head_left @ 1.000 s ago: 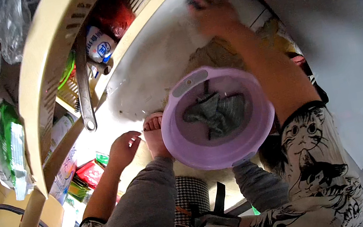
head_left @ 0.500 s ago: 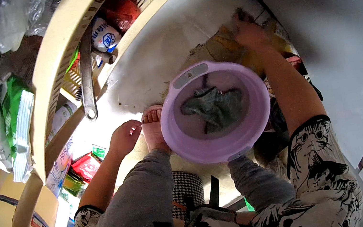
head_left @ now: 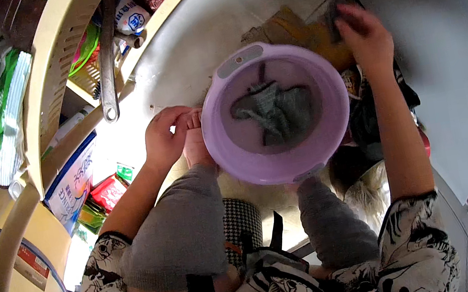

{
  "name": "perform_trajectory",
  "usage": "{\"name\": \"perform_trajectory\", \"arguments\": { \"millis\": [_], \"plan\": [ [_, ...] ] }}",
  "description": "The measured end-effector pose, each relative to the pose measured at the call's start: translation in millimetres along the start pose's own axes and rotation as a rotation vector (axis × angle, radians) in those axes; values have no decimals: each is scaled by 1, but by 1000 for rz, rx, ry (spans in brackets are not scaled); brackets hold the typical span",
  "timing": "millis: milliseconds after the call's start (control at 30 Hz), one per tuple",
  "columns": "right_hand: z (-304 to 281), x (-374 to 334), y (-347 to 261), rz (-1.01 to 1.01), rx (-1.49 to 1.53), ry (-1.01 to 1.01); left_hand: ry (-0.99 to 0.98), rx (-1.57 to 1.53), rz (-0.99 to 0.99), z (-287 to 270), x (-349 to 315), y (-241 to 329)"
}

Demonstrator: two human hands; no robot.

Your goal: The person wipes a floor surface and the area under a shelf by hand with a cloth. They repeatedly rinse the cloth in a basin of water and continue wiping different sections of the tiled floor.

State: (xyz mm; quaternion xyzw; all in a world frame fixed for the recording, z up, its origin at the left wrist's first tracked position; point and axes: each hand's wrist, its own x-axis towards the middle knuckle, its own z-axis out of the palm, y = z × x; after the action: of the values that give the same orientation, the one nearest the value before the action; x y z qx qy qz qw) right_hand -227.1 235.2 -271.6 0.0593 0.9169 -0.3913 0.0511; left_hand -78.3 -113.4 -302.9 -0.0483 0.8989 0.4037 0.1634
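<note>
A lilac plastic basin [head_left: 217, 136] stands between my feet, holding cloudy water and a soaked grey-green cloth [head_left: 275, 110]. Beyond its right rim, my right hand [head_left: 368, 38] pinches a small dark, crumpled cloth [head_left: 337, 18] above the floor. Close to its fingers lies a yellow-brown cloth [head_left: 295, 32]. My left hand [head_left: 166, 136] rests against the toes of my left foot [head_left: 196, 143], its fingers loosely bent with a gap by the thumb. I see nothing in that hand.
A cream shelf rack [head_left: 55, 71] with bags and packets rises at the left, a metal handle [head_left: 108, 87] hanging off it. Dark fabric [head_left: 365, 129] lies right of the basin, beside a smooth pale panel [head_left: 451, 64]. A checked round stool [head_left: 241, 223] is beneath me.
My right hand has swung right and slightly nearer the wall panel, carrying the dark cloth off the yellow-brown one. The left hand has slid forward to my toes. The view has shifted a little.
</note>
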Motion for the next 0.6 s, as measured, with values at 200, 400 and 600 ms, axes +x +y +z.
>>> {"name": "perform_trajectory", "arguments": {
  "millis": [200, 400, 600],
  "plan": [
    [33, -109, 7, -2, 48, -416, -411, 128, 474, 52, 14, 59],
    [40, -121, 14, 45, 90, -260, -445, 598, 698, 128, 9, 30],
    [5, -190, 32, 219, -12, -535, -845, 745, 524, 126, 0, 27]
  ]
}}
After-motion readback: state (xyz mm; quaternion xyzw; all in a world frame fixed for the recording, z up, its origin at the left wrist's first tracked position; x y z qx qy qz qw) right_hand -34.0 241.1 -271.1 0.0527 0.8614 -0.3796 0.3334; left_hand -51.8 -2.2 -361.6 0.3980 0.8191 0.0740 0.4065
